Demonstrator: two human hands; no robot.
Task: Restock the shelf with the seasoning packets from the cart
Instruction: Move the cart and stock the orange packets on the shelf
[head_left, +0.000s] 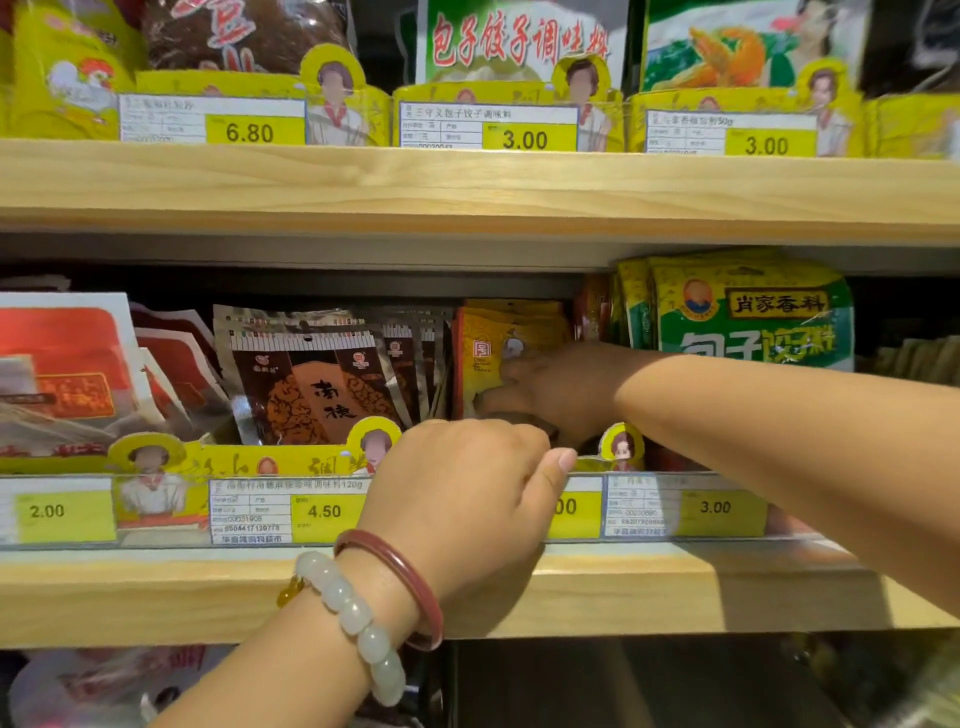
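A row of yellow seasoning packets (485, 338) stands upright on the middle shelf (208, 582), between brown foil packets (311, 379) and green-yellow packets (748, 312). My right hand (550, 389) reaches in from the right. Its fingers and thumb lie spread on the front face of the foremost yellow packet. My left hand (467, 488), with two bracelets on the wrist, sits just below at the shelf's front lip. Its fingers are curled and its thumb points right. What those fingers hold, if anything, is hidden. No cart is in view.
Yellow card dividers and a clear price rail (322, 512) run along the shelf front. Red and white packets (67, 364) fill the left end. The upper shelf (467, 187) hangs close overhead with more packets. More goods show dimly below the shelf (104, 686).
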